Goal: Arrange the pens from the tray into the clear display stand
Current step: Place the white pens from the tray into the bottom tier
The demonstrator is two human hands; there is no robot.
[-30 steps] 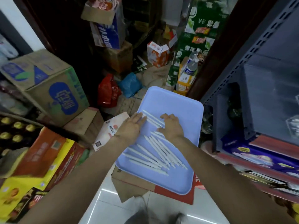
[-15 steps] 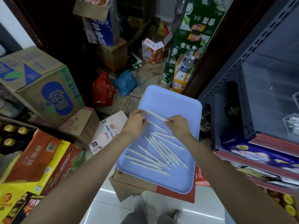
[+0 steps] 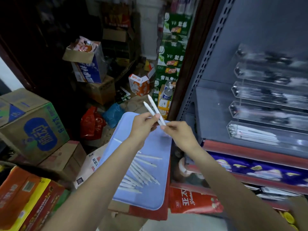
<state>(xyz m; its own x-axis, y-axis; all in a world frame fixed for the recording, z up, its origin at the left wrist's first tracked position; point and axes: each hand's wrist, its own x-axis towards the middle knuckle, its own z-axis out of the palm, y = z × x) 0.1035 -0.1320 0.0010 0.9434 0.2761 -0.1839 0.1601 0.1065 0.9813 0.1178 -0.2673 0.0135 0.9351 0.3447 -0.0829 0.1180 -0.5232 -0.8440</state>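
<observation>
- Nearest, along the near half of the lavender tray [image 3: 146,200]: a loose heap of slim white pens [image 3: 140,172], lying flat, overlapping, mostly pointing toward the far edge.
- Tray resting on a red carton [image 3: 191,200] and cardboard, not on any worktop; tilt impossible to judge.
- Over the tray's far edge, lifted clear of it: two white pens [image 3: 154,110] held side by side, tips up and leaning away.
- Left hand [image 3: 141,125]: fingers curled round the lower barrels of both pens, thumb across them; grip clenched on the pair.
- Right hand [image 3: 178,132]: fingertips pinching the bottom ends of the same two pens, apparently squaring them up.
- Judged handling: very light, rigid, smooth plastic barrels, likely slippery and prone to rolling or fanning apart when several are held together.
- Best hold, by that judgement: mid-barrel between thumb and fingers, ends aligned, so that the pens slide lengthwise into a slot without skewing.
- Not fragile, but tips and caps better kept away from hard knocks against acrylic edges.
- Farther, to the right on the grey shelf: clear display stand [image 3: 260,104] with stacked angled troughs, blurred; lowest trough already holding white pens, upper troughs unclear.
- Farthest, behind the tray: cartons, bags and bottles on the floor.
</observation>
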